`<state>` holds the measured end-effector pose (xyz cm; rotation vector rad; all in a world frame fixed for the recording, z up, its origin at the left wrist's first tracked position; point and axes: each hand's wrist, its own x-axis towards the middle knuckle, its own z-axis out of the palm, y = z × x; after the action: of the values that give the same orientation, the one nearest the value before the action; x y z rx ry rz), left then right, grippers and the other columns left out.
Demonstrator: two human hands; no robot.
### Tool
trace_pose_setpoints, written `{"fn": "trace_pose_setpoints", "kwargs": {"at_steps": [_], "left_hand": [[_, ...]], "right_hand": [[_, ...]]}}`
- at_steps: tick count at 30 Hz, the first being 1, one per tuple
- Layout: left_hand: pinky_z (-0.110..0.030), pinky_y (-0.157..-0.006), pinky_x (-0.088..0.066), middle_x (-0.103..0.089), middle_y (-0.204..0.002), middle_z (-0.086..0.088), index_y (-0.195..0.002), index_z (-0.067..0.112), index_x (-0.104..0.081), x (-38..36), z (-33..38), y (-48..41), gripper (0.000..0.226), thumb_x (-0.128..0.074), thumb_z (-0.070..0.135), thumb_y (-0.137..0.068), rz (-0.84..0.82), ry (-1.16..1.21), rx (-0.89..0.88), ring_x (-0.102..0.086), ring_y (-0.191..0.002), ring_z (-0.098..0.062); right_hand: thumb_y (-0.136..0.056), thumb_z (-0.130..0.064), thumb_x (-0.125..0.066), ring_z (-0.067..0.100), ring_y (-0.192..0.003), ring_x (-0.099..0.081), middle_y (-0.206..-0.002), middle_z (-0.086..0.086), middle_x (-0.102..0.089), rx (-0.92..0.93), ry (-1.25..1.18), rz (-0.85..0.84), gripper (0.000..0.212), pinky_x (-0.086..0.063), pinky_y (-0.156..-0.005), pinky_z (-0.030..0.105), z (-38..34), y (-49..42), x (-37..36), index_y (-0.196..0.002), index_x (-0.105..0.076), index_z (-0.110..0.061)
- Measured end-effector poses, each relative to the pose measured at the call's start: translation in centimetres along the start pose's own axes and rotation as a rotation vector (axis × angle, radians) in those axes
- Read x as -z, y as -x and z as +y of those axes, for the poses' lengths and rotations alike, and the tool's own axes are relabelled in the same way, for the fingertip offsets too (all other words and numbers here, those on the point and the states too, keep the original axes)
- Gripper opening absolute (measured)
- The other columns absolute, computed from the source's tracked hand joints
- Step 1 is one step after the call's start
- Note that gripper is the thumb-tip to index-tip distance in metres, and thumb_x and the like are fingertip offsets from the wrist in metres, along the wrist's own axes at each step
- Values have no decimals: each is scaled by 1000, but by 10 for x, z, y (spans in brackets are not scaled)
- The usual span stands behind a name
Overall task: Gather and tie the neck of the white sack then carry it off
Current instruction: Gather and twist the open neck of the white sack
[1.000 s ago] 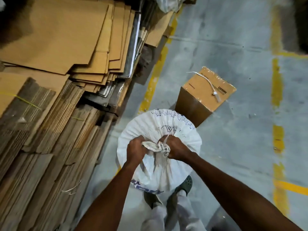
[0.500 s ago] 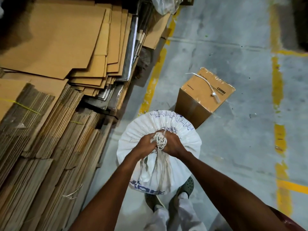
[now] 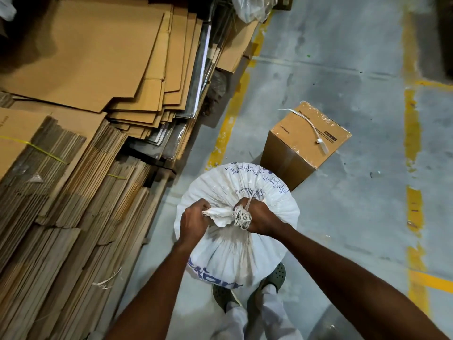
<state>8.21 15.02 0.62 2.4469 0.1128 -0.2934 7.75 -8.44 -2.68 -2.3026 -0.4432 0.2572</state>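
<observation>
The 2 hands meet atop the bulging white woven sack (image 3: 235,244), which stands on the floor just near of the brown cardboard box (image 3: 304,141). The left hand (image 3: 193,223) fists the gathered neck (image 3: 218,214), which lies left to right. The right hand (image 3: 261,218) pinches the frayed white cord (image 3: 242,218) wrapped around it.
</observation>
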Motion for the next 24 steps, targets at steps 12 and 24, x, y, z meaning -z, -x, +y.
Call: {"fn": "trace_pose_setpoints", "kwargs": {"at_steps": [12,24], "left_hand": [[-31,-82,-54,-78,-106,-10,-108,15,-76,-2,55,-20,29,-57,9,-87,-384,193,15,-71,-100,-21],[-26,-61,-39,-75,-87,-18,-85,7,-70,0,17,-16,9,-67,-1,-80,-74,46,31,-70,-86,-32]], "right_hand": [[-74,-40,-86,16,-134,-57,-145,-4,-59,-215,-249,46,84,-43,-105,22,-28,-3,-15,-147,-48,-24],[-77,-29,-73,34,-98,-71,-99,6,-73,-161,-94,88,36,-43,-72,26,-17,-1,-8,-108,-65,-13]]}}
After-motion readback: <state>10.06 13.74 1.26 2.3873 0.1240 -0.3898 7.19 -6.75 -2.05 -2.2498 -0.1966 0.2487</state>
